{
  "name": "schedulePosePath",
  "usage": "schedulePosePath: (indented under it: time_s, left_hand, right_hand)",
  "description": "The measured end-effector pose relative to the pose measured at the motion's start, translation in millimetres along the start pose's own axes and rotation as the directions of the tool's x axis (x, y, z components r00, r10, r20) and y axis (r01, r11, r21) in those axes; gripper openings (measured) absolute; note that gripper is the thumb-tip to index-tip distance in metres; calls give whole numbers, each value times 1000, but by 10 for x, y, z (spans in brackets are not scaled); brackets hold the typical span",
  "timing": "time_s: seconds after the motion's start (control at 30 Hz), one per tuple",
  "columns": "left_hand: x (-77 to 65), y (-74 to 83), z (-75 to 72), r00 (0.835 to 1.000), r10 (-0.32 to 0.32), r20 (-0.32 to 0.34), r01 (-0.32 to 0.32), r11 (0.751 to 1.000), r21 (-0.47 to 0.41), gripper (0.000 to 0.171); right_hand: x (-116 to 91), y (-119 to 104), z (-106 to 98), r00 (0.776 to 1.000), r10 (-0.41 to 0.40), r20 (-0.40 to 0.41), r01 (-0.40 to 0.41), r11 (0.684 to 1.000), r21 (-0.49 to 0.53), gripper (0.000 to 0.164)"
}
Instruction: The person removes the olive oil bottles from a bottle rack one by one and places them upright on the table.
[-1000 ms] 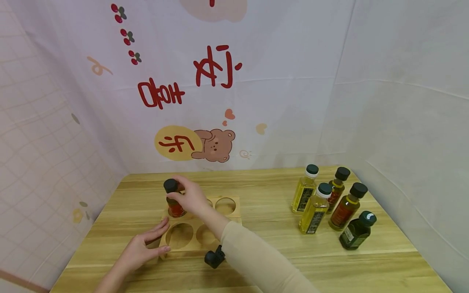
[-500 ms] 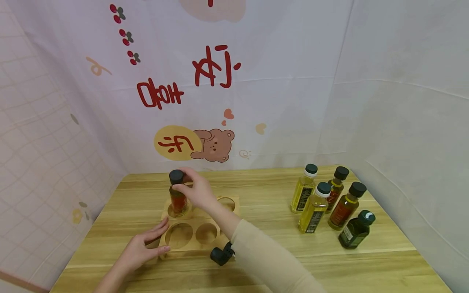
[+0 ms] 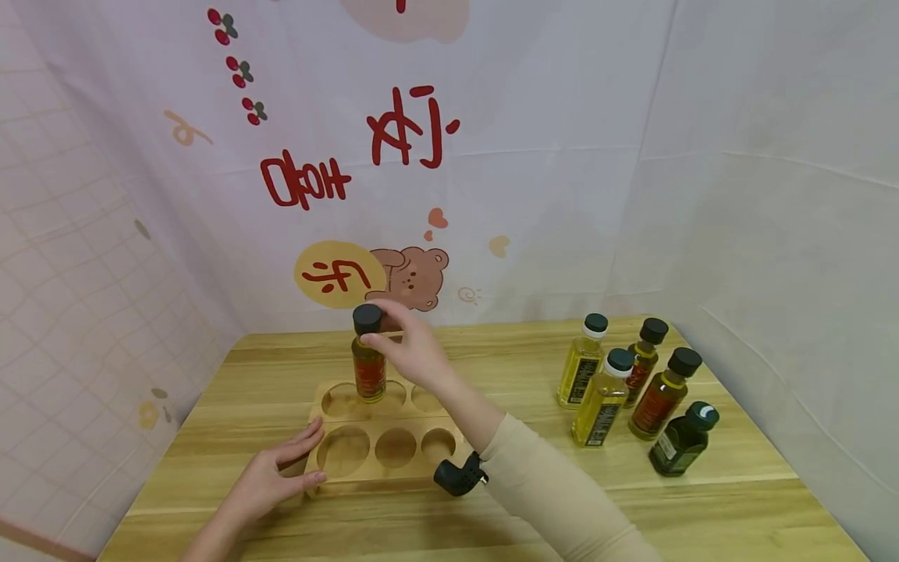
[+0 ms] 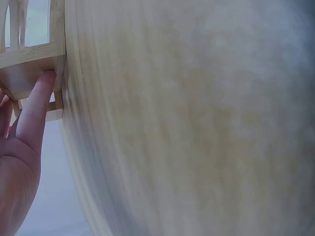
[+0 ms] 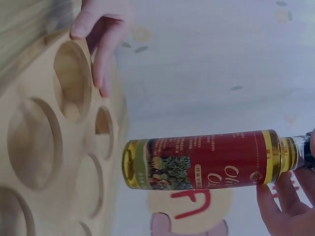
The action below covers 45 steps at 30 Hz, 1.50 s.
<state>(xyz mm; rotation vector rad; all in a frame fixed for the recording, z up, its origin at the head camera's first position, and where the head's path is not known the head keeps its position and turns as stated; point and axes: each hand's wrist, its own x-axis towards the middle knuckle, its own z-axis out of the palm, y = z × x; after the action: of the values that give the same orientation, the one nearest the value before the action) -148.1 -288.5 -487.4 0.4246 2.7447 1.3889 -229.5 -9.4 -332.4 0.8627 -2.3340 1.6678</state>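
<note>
My right hand grips a bottle of olive oil by its neck, just under the black cap. The bottle stands upright in the air over the back row of holes in a wooden bottle rack. Its red label with a tree picture faces the right wrist camera, its base apart from the rack there. At the rack's left end rests my left hand, thumb at the front corner and fingers spread along the side. In the left wrist view one extended finger presses the rack's side.
Several other oil bottles stand on the right of the wooden table: two clear ones with yellow oil, two with red labels and a short dark green one. A printed cloth hangs behind the table.
My right hand has lifted the olive oil bottle out of the rack's back left hole and carried it up and to the right. The left hand has stayed at the rack.
</note>
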Motion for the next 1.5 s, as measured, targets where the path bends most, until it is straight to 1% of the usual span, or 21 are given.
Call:
schedulePosePath:
  time_s: [0.17,0.33,0.5,0.7,0.87,1.0,1.2,1.43,1.5]
  left_hand:
    - [-5,-11,0,1000,2,-1,-2,1000,-8,72]
    - [-5,-26,1,1000,13,-10,-13,1000,-4,71]
    - [-7,-34,3,1000,17,-17,-17,1000,6,72]
    - [-2,-19,5,1000,14,-11,-14,1000,5,72]
    - [-7,-5,7,1000,12,-17,-12,1000,8,71]
    - [-17,9,11,999,35,-19,-34,999,26,69]
    - [-14,6,8,997,66,-27,-66,998,13,68]
    - [-11,-10,6,998,64,-24,-64,998,6,68]
    - [-10,-12,5,998,62,-21,-62,998,7,69]
  right_hand:
    - [-69,-63,-207,1000,-12,-24,12,1000,-2,43]
    - [-152,-72,-396,998,-32,-49,33,999,38,41]
    - [-253,-55,-583,998,-34,-45,36,998,47,40]
    - [-413,3,-795,998,-7,-55,10,999,48,43]
    - [-560,50,-945,997,12,-73,-11,1000,16,46]
    - [-684,105,-1057,996,35,-85,-37,999,-12,47]
    - [-886,205,-1214,991,99,-91,-102,994,-32,46]
    - [-1095,324,-1371,987,115,-114,-125,988,-85,44]
    - [-1156,359,-1410,984,133,-122,-145,984,-99,44]
